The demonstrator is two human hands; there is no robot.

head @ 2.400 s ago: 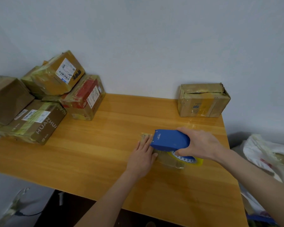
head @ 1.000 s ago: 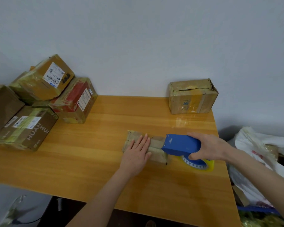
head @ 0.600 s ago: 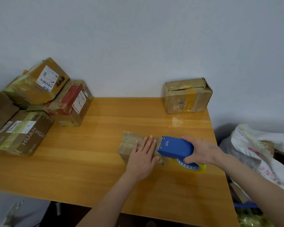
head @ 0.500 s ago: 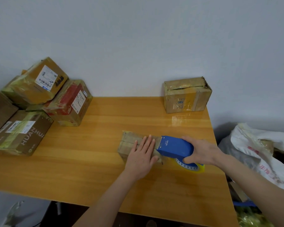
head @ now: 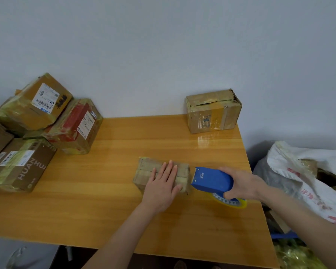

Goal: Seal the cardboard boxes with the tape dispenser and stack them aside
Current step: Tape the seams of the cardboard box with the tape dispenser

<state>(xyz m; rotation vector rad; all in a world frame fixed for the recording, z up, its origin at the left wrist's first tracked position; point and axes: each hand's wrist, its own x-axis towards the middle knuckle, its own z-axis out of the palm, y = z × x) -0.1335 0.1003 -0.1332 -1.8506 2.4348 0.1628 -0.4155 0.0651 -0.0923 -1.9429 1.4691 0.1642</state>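
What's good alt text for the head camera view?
A left hand presses flat on a small cardboard box on a wooden table while the right hand holds a blue tape dispenser at its right end. Taped boxes are piled at left.

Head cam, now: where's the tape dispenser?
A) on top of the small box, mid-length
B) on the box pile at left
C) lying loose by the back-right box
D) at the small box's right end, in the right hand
D: the right hand grips the tape dispenser at the right end of the small box, while the left hand lies flat on top of it.
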